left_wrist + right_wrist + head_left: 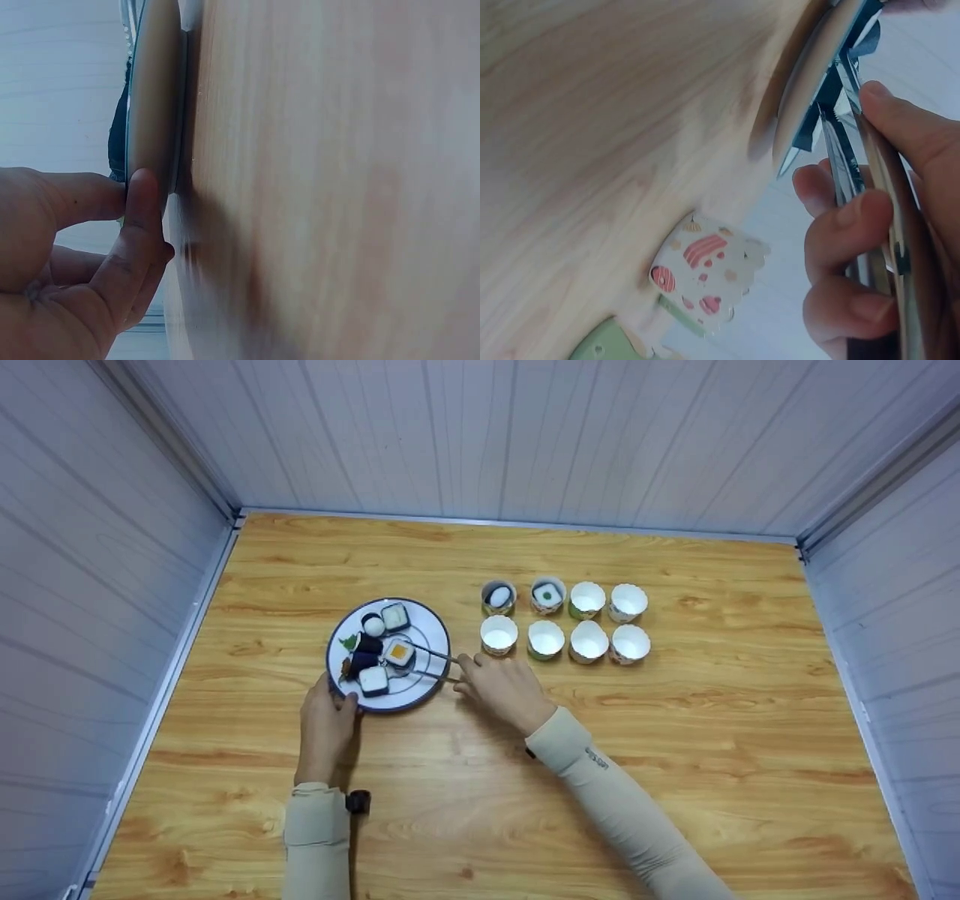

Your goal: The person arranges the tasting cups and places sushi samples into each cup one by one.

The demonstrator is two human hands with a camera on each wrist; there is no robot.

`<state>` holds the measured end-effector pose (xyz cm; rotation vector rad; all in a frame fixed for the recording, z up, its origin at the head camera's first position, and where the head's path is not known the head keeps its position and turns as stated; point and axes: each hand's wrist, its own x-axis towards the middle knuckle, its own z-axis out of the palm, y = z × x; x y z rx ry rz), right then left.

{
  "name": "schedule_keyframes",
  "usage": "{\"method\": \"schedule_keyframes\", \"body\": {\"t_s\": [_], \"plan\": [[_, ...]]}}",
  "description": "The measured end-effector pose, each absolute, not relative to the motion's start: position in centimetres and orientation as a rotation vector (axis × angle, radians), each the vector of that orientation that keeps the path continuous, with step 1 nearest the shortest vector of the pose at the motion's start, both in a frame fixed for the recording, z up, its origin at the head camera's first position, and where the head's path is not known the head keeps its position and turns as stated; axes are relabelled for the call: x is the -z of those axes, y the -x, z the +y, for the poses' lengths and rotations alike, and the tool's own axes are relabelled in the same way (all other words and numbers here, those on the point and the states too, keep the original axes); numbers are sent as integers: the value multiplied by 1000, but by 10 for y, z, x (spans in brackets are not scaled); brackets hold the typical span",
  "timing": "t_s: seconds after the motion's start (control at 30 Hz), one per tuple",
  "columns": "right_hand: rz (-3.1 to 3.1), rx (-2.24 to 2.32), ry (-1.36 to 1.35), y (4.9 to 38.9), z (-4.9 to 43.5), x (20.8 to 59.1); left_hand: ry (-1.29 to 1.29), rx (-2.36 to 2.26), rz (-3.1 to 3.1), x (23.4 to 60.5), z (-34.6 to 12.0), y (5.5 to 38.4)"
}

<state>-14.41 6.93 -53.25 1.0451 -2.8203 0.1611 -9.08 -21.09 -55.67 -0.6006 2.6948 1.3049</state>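
A white plate with a blue rim (pixel 429 628) carries several sushi pieces. My left hand (pixel 326 731) pinches its near-left edge, the thumb on the rim; the left wrist view shows fingers against the plate's underside (pixel 155 90). In my right hand (pixel 504 688) I hold metal tongs (pixel 435 653), whose two arms reach over the plate's right side. Their tips stand around a white sushi piece with an orange square top (pixel 399 652); whether they touch it I cannot tell. White-topped sushi (pixel 373 680) and dark-wrapped sushi (pixel 364 661) lie beside it.
Right of the plate stand two rows of paper cups. The back-left cup (pixel 499 611) holds a dark-and-white piece, and its neighbour holds a white piece with a green dot (pixel 547 595). A front-row cup (pixel 499 635) stands near my right hand. Panel walls (pixel 465 442) edge the table.
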Motion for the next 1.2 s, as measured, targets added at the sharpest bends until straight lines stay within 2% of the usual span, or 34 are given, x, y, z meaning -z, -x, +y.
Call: {"method": "schedule_keyframes", "body": {"t_s": [0.4,0.7,1.2], "plan": [[-2794,-339,-950,147,117,509,544,-1319,2725,557,-213,90],[-2855,-385,-743,154,176,490,585,-1323,2681,555,-212,89],[-2893,-271,-499,164,264,486,570,-1322,2705,556,-212,90]]}}
